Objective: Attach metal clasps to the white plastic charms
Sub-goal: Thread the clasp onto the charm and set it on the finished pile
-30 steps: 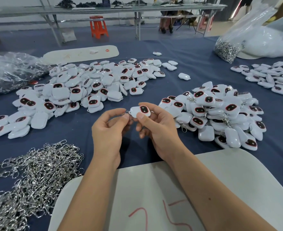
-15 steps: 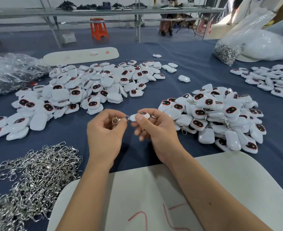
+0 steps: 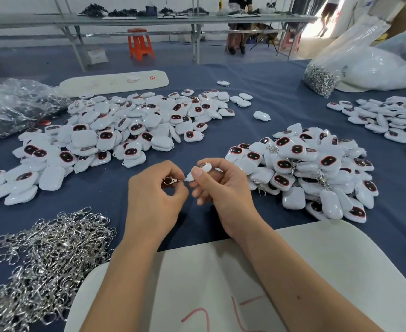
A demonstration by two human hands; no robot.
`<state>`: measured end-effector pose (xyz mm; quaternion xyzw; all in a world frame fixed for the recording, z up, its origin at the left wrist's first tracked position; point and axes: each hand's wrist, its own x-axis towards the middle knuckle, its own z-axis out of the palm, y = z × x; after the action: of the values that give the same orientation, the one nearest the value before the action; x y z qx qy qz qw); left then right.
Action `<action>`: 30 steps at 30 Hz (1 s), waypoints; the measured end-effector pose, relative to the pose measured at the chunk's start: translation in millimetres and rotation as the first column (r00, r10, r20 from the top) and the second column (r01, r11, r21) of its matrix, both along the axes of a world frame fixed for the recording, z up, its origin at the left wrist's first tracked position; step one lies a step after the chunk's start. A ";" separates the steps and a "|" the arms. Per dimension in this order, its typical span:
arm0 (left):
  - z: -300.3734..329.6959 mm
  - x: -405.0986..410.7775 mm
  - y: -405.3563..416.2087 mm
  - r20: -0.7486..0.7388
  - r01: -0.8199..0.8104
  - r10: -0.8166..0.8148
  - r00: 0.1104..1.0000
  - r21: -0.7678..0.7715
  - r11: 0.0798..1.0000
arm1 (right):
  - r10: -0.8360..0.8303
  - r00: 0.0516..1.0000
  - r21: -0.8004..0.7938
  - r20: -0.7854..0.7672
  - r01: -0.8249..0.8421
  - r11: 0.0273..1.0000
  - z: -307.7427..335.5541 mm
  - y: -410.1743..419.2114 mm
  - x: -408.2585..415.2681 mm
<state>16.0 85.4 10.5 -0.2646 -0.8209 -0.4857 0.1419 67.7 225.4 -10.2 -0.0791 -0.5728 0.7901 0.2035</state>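
One white charm (image 3: 200, 170) sits pinched in the right hand (image 3: 223, 192), one metal clasp (image 3: 172, 180) pinched in the left hand (image 3: 154, 202), tips meeting. Loose charm heaps: three, at 10 (image 3: 115, 133), 2 (image 3: 312, 168) and 3 o'clock (image 3: 388, 116). One clasp pile (image 3: 36, 259) lies at 8.

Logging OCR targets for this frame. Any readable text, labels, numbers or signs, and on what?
Red handwritten strokes on the near white board, cut off by the frame edge: not readable, possibly digits.
Small red mark and faint scribbles on the far white board: too small to read.
White charms: dark face prints only, no text.
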 end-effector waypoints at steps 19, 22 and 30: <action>-14.2 -2.7 4.6 0.331 -0.105 0.012 0.944 0.264 0.959 | -0.373 0.927 -0.013 0.043 0.374 0.927 -0.9 0.4 -4.8; -14.7 -3.6 3.9 0.355 -0.121 0.025 0.935 0.253 0.960 | -0.620 0.784 -0.001 -0.033 0.620 0.784 1.2 5.6 -1.8; -14.6 -7.9 0.0 0.386 -0.192 0.081 0.919 0.257 0.947 | -0.638 0.764 0.398 -0.097 0.618 0.678 -0.8 -0.5 -0.5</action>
<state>8.1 85.4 -4.1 -0.0860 -0.7693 -0.6307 0.0554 67.1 224.9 -11.0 -0.2460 -0.6670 0.5325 0.4595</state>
